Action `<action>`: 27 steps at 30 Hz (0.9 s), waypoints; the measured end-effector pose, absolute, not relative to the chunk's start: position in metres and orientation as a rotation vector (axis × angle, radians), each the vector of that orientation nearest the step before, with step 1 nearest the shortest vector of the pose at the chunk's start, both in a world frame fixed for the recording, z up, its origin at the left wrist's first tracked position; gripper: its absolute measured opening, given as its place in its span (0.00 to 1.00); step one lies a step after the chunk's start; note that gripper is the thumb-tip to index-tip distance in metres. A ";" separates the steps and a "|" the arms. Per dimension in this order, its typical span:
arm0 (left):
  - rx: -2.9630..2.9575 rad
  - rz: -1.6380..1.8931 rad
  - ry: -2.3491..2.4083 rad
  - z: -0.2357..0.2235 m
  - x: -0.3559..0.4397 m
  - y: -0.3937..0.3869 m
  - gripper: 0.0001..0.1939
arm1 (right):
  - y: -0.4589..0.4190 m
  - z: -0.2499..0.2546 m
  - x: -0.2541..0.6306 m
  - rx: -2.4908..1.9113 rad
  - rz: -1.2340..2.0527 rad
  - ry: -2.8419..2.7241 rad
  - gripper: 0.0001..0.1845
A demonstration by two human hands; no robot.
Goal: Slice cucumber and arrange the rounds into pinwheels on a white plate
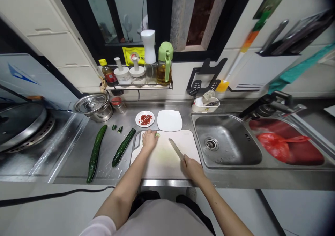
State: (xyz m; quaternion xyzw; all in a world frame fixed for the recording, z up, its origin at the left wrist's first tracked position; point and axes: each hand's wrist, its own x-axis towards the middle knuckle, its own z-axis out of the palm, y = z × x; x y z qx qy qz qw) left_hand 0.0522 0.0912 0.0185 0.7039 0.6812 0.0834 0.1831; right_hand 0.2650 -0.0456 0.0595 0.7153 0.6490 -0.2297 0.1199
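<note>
My right hand (190,167) grips a knife (176,149) by its handle, the blade angled up and left over the white cutting board (167,169). Near the board's top left corner, my left hand (149,139) curls over cucumber pieces, mostly covered by the fingers. One pale green cut end of cucumber (157,135) shows at the fingertips. Left of the board lie two dark green cucumbers, one beside it (124,147) with a cut end and a longer one (96,154). Two small cucumber ends (119,129) sit above them.
Behind the board stand a plate of chopped red pieces (145,119) and a white square plate (169,120). A lidded pot (95,107) is at the back left. The sink (227,141) adjoins on the right, with a red plastic bag (274,147) in the second basin. Bottles line a rack (141,87).
</note>
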 end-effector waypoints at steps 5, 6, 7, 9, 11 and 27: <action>2.017 0.192 1.925 0.018 0.060 0.096 0.12 | -0.046 0.060 0.265 2.093 -0.691 1.899 0.18; 2.016 0.200 1.921 0.019 0.060 0.096 0.11 | -0.045 0.061 0.265 2.092 -0.699 1.894 0.18; 2.009 0.209 1.921 0.020 0.061 0.095 0.10 | -0.045 0.061 0.265 2.090 -0.706 1.891 0.18; 1.980 0.229 1.925 0.022 0.062 0.095 0.08 | -0.045 0.062 0.265 2.088 -0.713 1.888 0.18; 1.913 0.263 1.930 0.026 0.062 0.093 0.06 | -0.045 0.063 0.265 2.092 -0.710 1.891 0.18; 1.467 0.481 1.791 0.003 0.038 0.018 0.02 | -0.045 0.057 0.267 2.059 -0.691 1.921 0.18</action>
